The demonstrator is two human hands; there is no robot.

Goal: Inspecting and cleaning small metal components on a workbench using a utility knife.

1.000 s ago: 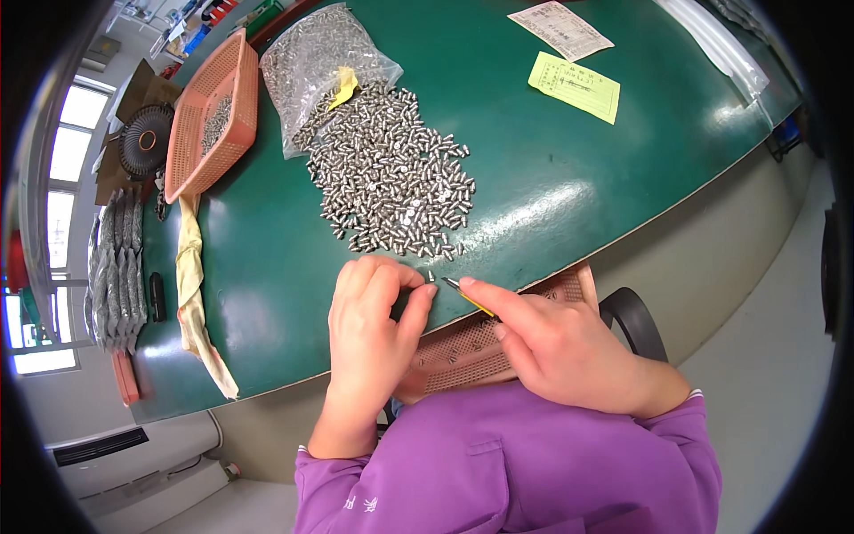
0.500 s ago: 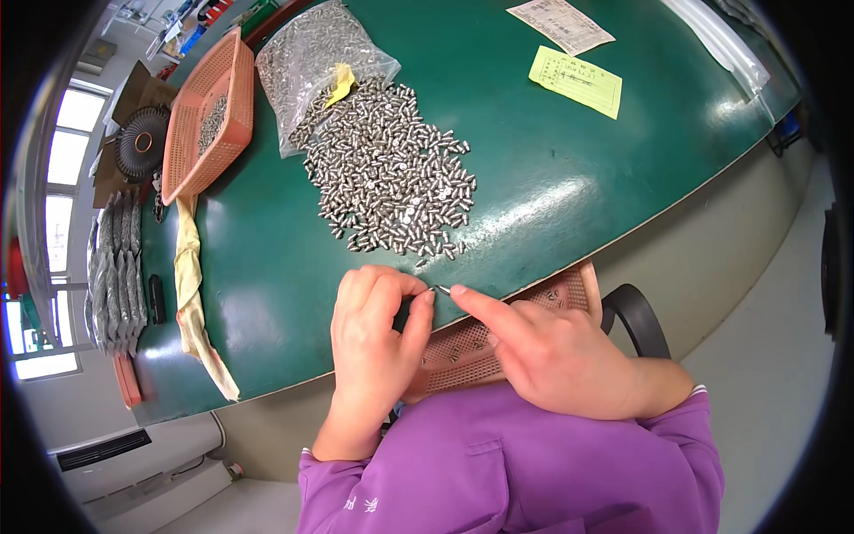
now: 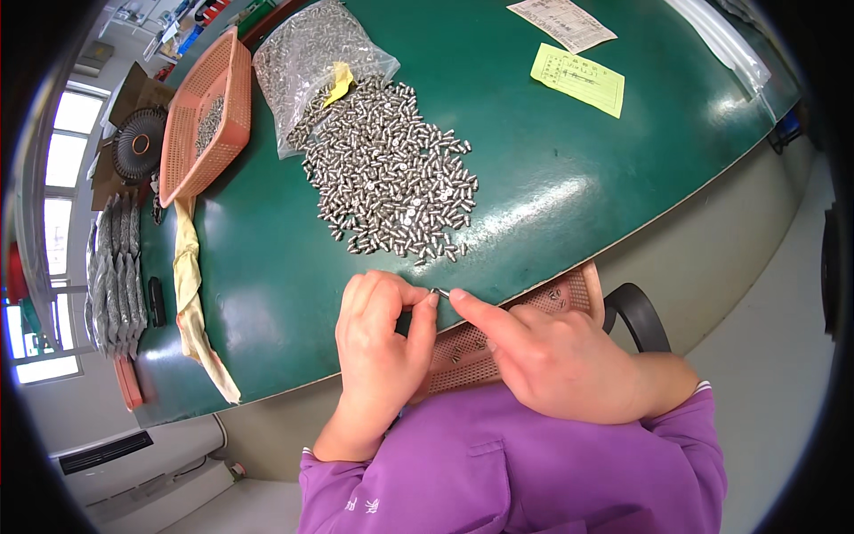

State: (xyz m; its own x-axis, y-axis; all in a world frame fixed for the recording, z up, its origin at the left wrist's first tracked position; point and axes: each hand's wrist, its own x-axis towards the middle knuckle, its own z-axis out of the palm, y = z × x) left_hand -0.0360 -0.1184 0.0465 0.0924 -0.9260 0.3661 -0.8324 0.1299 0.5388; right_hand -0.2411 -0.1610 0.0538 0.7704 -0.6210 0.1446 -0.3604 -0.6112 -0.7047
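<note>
Near the table's front edge, my left hand [image 3: 384, 329] pinches a small metal part [image 3: 433, 290] between thumb and index finger. Facing it, my right hand [image 3: 560, 356] has its index finger stretched along a slim pointed metal piece [image 3: 444, 292] whose tip meets the small part. Most of that slim piece is hidden under the finger, so its kind cannot be told. Just beyond my hands lies a large pile of small silvery metal parts with pointed ends [image 3: 391, 169]. It spreads from the mouth of a clear plastic bag [image 3: 311, 44] full of similar pieces.
A pink basket [image 3: 245, 116] with metal parts stands at the left, near a black fan [image 3: 140, 142] and stacked silvery packs [image 3: 116, 276]. A yellowish cloth strip [image 3: 189, 285] lies nearby. Below the table edge is another pink basket [image 3: 471, 365]. Paper slips [image 3: 578, 78] lie far right.
Both hands stay together at almost the same spot, with only a slight shift of the fingers. The pile looks unchanged.
</note>
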